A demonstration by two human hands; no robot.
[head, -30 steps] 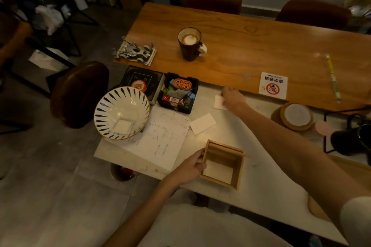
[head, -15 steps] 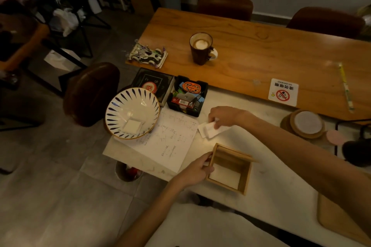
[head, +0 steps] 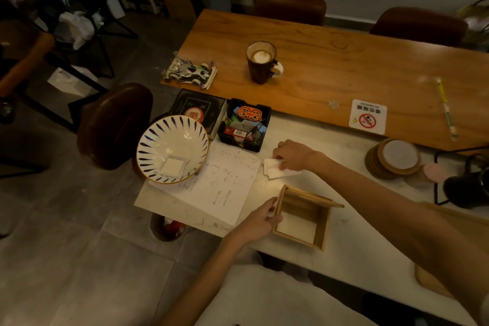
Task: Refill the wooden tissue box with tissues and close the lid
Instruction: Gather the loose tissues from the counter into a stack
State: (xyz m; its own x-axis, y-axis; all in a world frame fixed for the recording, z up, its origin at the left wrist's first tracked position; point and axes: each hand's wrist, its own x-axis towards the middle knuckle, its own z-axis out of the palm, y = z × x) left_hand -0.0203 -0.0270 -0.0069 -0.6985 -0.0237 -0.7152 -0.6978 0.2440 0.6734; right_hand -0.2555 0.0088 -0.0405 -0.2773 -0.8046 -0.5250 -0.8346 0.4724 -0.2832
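Right hand [head: 293, 155] pinches the tissues [head: 275, 171]: light, limp, likely best gripped across the stack. Left hand [head: 260, 221] clasps the wooden tissue box [head: 323, 227].

Square wooden tissue box [head: 304, 217] open, white tissue inside; folded white tissues [head: 276, 170] lie just beyond.

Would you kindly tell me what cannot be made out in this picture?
Head view, dim light:
- Count of tissues: hidden under the right hand.
- The lid of the wooden tissue box: edge-on, face hidden.
- Handwriting on the sheet of paper: too small.
- The dark object at the right: cut off by the frame.
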